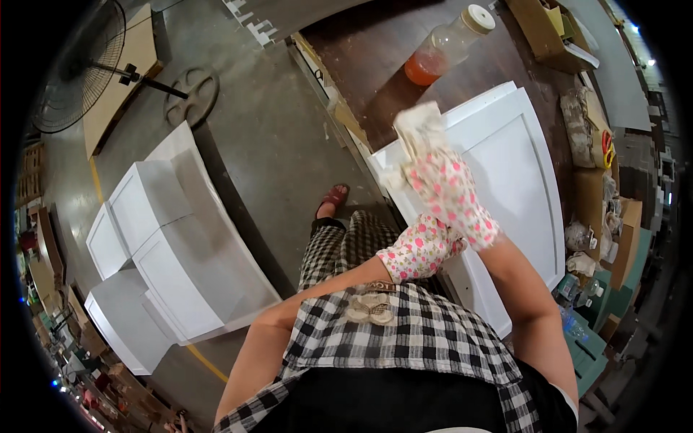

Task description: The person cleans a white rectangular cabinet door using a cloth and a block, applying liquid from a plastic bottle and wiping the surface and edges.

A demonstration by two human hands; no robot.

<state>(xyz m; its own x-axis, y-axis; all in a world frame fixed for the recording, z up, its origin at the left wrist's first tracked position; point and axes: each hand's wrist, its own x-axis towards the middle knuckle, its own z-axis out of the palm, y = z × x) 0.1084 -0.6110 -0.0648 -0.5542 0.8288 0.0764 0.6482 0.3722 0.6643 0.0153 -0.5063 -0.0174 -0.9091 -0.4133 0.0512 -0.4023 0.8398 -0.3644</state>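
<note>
Workbench panel, left hand half-hidden

- The right hand and left hand are covered by white fabric gloves dotted with pink flowers.
- A flat white painted cabinet door panel is seen on a dark brown wooden table.
- Orange liquid is held in a clear plastic jar with a cream lid.
- A black-and-white checked shirt is worn.

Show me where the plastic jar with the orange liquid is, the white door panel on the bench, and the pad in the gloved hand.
plastic jar (446, 47): head view, clear body.
white door panel (516, 173): head view, flat centre.
pad (419, 126): head view, its top face.
</note>
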